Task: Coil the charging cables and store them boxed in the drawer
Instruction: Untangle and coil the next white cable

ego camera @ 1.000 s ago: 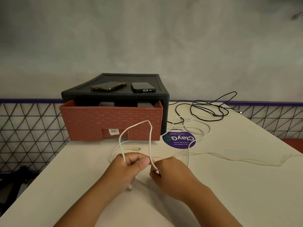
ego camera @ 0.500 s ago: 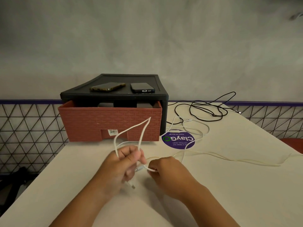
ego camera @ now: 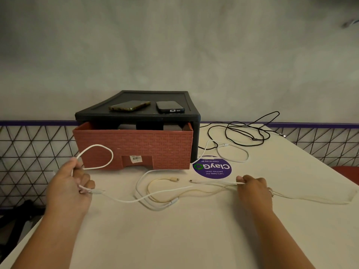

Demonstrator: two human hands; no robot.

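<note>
the left hand point(ego camera: 71, 183) is gripping a white cable point(ego camera: 95, 145), fingers curled around a loop that is standing up before the red drawer point(ego camera: 136, 146), which is sitting partly open in its black cabinet point(ego camera: 136, 117). a cream cable point(ego camera: 173, 179) is lying loose on the table point(ego camera: 174, 239). the right hand point(ego camera: 254, 188) is pinching thin cable strands beside the purple sticker point(ego camera: 212, 169); a black cable point(ego camera: 254, 139) is lying tangled behind.

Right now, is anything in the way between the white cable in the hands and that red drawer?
Nothing visible does. The left hand holds a loop of white cable just before the red drawer, pulled partly out. Grey shapes already sit inside; spare room is unclear.
</note>
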